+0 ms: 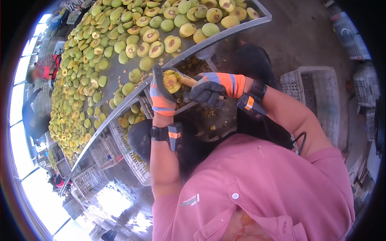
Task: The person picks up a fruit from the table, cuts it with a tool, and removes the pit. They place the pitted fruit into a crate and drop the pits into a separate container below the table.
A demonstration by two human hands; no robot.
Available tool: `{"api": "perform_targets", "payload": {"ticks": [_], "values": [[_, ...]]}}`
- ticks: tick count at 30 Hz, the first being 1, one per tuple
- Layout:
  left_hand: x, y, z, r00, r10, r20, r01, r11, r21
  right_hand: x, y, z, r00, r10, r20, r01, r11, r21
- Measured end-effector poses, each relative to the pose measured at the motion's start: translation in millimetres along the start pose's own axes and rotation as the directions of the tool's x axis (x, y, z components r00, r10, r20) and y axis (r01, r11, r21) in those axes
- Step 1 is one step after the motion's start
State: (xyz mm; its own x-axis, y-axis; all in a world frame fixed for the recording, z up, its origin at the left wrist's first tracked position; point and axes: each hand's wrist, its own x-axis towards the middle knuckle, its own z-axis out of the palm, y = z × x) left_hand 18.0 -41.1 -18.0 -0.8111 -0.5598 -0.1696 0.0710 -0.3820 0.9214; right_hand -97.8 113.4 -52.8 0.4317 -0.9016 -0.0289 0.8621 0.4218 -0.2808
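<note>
A cut half of a yellow-green stone fruit, its yellow flesh facing up, rests in my gloved left hand, with the thumb and fingers around it. My right hand, in an orange and grey glove, is closed around a tool with a light wooden handle. The tool's front end meets the fruit's cut face, and its tip is hidden there. Both hands are just off the near metal edge of a table heaped with halved fruit, many showing brown pit hollows.
White plastic crates stand below the table edge, one with fruit in it. Another crate is on the floor to the right, near stacked baskets. Scraps lie on the floor between my knees. A person in red is across the table.
</note>
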Motion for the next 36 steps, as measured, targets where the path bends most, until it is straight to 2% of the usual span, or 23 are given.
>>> {"api": "perform_targets", "payload": {"ticks": [1,3,4,5,6,7,8,9,11,12,14,16,18,19,20,22,25,26,28,29,31,34,36], "values": [[-3,1,1,0.997,0.067,0.031,-0.070,0.992,0.102,0,0,2,1.000,0.007,-0.030,-0.007,1.000,-0.004],[-8,3,2,0.973,0.207,0.103,-0.230,0.907,0.353,-6,-2,18,0.982,-0.041,-0.187,0.006,0.983,-0.186],[-9,2,0,0.969,0.217,0.116,-0.246,0.891,0.381,-8,-3,26,0.963,-0.075,-0.258,0.001,0.961,-0.276],[-10,2,-1,0.965,0.228,0.129,-0.261,0.875,0.408,-9,-2,28,0.957,-0.074,-0.281,-0.004,0.964,-0.268],[-8,1,-5,0.977,0.182,0.110,-0.208,0.925,0.317,-10,-2,29,0.950,-0.073,-0.302,-0.008,0.966,-0.260],[-7,-1,-7,0.968,0.213,0.134,-0.248,0.893,0.376,-11,-3,29,0.943,-0.073,-0.325,-0.012,0.968,-0.252],[-6,-3,-9,0.957,0.243,0.159,-0.288,0.854,0.432,-11,-3,29,0.947,-0.071,-0.314,-0.012,0.967,-0.254],[-7,-4,-8,0.913,0.328,0.243,-0.406,0.682,0.608,-11,-3,29,0.951,-0.068,-0.303,-0.012,0.967,-0.254],[-6,-4,-8,0.930,0.291,0.224,-0.367,0.770,0.522,-10,-2,25,0.968,-0.031,-0.249,-0.018,0.981,-0.194],[-5,0,-5,0.977,0.153,0.147,-0.183,0.958,0.222,-8,-2,21,0.979,-0.003,-0.203,-0.025,0.991,-0.133],[5,-2,-7,0.994,-0.074,0.080,0.083,0.990,-0.113,-7,-1,14,0.984,-0.009,-0.180,-0.006,0.996,-0.086],[18,-11,-15,0.978,-0.206,-0.016,0.203,0.972,-0.114,-6,5,14,0.971,-0.066,-0.228,0.042,0.993,-0.110],[16,-24,-15,0.999,0.026,-0.038,-0.021,0.991,0.130,-3,10,15,0.953,-0.117,-0.279,0.080,0.987,-0.141],[18,-29,-13,0.997,0.062,-0.054,-0.050,0.979,0.197,-2,11,14,0.942,-0.144,-0.304,0.099,0.983,-0.157],[20,-35,-10,0.993,0.098,-0.070,-0.076,0.961,0.265,-3,12,11,0.955,-0.151,-0.255,0.109,0.979,-0.169],[11,-26,-6,0.994,0.108,0.007,-0.107,0.970,0.220,-4,11,7,0.976,-0.157,-0.153,0.127,0.974,-0.190],[-2,-7,-1,0.971,0.196,0.137,-0.234,0.892,0.386,-7,3,6,0.992,-0.043,-0.119,0.023,0.986,-0.167],[-2,-4,-5,0.933,0.272,0.236,-0.357,0.772,0.525,-6,2,6,0.997,-0.015,-0.073,0.007,0.994,-0.108],[-6,2,-4,0.947,0.222,0.233,-0.307,0.844,0.440,-7,1,6,0.999,0.033,0.022,-0.033,0.999,0.007],[-7,5,-2,0.985,0.085,0.151,-0.114,0.975,0.193,-9,1,7,0.998,0.054,0.040,-0.056,0.998,0.036],[-10,5,-2,0.995,-0.054,0.086,0.059,0.997,-0.054,-10,1,8,0.992,0.102,0.081,-0.109,0.990,0.094],[-7,2,-4,0.996,-0.046,0.076,0.050,0.998,-0.045,-9,1,11,0.983,0.118,0.138,-0.146,0.965,0.216],[-7,4,-3,0.991,-0.084,0.107,0.096,0.988,-0.117,-13,-2,21,0.996,0.070,-0.050,-0.069,0.998,0.014]]}}
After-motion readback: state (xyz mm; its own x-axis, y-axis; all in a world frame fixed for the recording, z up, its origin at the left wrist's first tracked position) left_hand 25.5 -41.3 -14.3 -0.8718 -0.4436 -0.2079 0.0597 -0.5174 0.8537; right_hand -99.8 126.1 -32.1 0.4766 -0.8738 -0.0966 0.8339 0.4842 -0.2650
